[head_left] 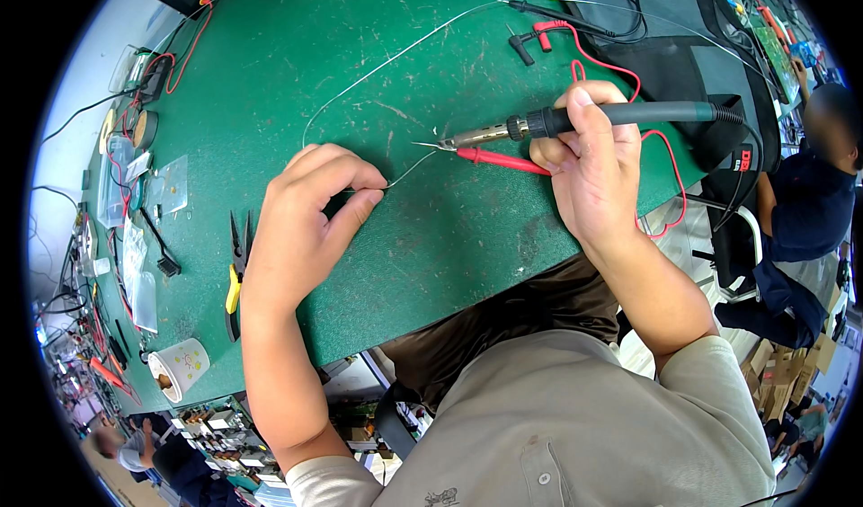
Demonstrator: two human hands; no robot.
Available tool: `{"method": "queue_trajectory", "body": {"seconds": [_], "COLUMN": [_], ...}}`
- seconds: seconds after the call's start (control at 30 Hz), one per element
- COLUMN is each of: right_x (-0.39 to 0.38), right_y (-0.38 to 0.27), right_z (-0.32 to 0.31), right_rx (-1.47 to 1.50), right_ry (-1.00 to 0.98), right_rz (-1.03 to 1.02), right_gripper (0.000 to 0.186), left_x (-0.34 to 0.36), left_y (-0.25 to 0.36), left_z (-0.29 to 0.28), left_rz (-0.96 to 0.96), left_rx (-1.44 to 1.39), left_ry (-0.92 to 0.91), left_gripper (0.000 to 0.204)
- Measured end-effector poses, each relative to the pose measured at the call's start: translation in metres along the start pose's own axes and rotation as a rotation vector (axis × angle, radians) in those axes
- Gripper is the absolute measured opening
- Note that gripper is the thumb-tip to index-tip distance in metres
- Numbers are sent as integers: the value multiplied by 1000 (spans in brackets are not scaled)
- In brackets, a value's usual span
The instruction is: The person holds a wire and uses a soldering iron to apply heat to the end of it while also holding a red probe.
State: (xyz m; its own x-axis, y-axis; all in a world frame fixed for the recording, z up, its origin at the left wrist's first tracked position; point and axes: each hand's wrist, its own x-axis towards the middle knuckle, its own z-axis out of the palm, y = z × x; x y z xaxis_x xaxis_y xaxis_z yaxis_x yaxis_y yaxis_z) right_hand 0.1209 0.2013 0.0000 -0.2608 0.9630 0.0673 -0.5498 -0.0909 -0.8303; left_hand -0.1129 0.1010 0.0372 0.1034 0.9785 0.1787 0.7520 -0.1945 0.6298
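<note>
My left hand (301, 206) pinches a thin solder wire (411, 170) between thumb and forefinger. The wire's short end runs up to the metal tips in front of my right hand (598, 170). Closed around a soldering iron (670, 113) with a dark grey handle, my right hand points it leftward. A red test probe (503, 160) lies under the iron, its rear end within the same fingers. The iron's tip and the probe's tip meet or nearly meet; contact is too small to tell. From behind my left hand, the wire's long part arcs across the green mat (449, 246).
Yellow-handled pliers (235, 278) lie beside my left forearm. A small black brush (162, 248), plastic bags and a paper cup (180, 368) line the left edge. Black and red probe leads (575, 17) and a grey bag (665, 40) occupy the far right. A person (814, 183) sits at right.
</note>
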Motion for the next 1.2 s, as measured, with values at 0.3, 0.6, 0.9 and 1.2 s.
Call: {"method": "queue_trajectory", "body": {"seconds": [0.3,0.6,0.9,1.2], "right_x": [0,0,0,0], "right_y": [-1,-1,-1,-1], "right_z": [-4,-4,-2,1], "right_rx": [-109,-114,-115,-46], "right_ry": [-46,-54,-50,-3], "right_rz": [19,16,15,17], "right_gripper": [13,13,14,12], "left_x": [2,3,4,5], "left_y": [0,0,1,1], "left_z": [1,2,3,3], "left_rz": [-3,2,-3,8], "left_rx": [6,23,14,32], "left_ry": [3,0,-1,-6], "left_gripper": [13,13,12,12]}}
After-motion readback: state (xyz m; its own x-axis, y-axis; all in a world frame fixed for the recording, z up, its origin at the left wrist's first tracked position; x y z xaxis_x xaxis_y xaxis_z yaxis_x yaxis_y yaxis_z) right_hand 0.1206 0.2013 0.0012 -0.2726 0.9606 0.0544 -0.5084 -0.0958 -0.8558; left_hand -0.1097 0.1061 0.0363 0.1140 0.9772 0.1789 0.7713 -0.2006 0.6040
